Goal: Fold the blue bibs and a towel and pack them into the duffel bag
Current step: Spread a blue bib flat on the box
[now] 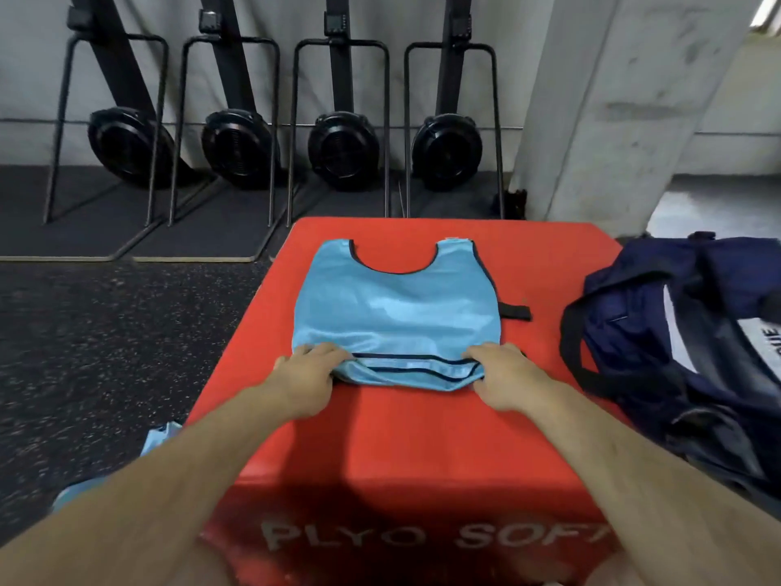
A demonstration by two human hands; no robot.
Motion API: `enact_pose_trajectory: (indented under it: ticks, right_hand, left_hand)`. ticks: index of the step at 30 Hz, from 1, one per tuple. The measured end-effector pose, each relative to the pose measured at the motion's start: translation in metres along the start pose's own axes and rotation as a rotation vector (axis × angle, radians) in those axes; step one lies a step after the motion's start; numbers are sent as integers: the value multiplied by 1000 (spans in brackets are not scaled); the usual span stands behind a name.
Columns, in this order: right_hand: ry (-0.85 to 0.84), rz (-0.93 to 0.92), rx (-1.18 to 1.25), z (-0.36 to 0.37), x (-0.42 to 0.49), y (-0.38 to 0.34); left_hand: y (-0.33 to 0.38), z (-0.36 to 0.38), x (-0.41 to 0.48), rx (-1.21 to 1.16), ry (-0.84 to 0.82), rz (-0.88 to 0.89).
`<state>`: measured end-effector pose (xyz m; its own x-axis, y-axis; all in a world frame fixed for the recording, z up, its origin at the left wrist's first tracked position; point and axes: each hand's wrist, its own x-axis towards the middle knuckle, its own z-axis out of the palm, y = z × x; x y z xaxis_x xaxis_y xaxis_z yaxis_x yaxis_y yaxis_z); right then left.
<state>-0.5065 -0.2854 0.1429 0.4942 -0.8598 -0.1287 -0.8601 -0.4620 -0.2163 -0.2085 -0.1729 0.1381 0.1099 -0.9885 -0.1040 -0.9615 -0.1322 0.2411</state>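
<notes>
Bib (395, 315) lies flat ahead, neck farthest from us; our left hand (306, 374) and right hand (505, 374) pinch its near hem corners, equally close.

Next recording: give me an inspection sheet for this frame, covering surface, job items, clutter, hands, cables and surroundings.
Surface: red padded plyo box, lettering on its near face.
Job's things: light blue mesh bib with dark trim lies flat on the box, neckline away from the person, near hem doubled up; navy fabric duffel bag sits on the box's right side. Towel: nothing seen.
Clutter: more light blue fabric beside the box's left edge, low.
Hands: left hand and right hand each grip a near corner of the bib.
Cables: nothing seen.
Surroundings: four black upright machines with round fan housings against the wall, grey concrete pillar, dark speckled floor.
</notes>
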Motion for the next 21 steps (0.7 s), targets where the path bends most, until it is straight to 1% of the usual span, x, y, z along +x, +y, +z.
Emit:
enact_pose_trajectory:
  ticks: [3,7,10,13,16,18,21]
  right_hand:
    - [39,29,-20,5,17,2]
    - [120,75,-7,9,44,4]
    - [181,58,44,7,67,11]
    - [192,58,153,1,83,19]
    - [183,18,173,-8,86,23]
    - [190,-8,171,-14,82,25]
    - [208,-73,200,-24,70,26]
  left_hand:
    - [3,7,15,-1,77,11]
    - [3,7,53,-34,97,16]
    - [-3,3,83,-92,117,6]
    - [-6,-2,103,-146,191,-25]
    - [-6,-7,105,-132,234,-26]
    - [-6,-13,100,-86,233,7]
    - [-9,-22,86,-35,257,101]
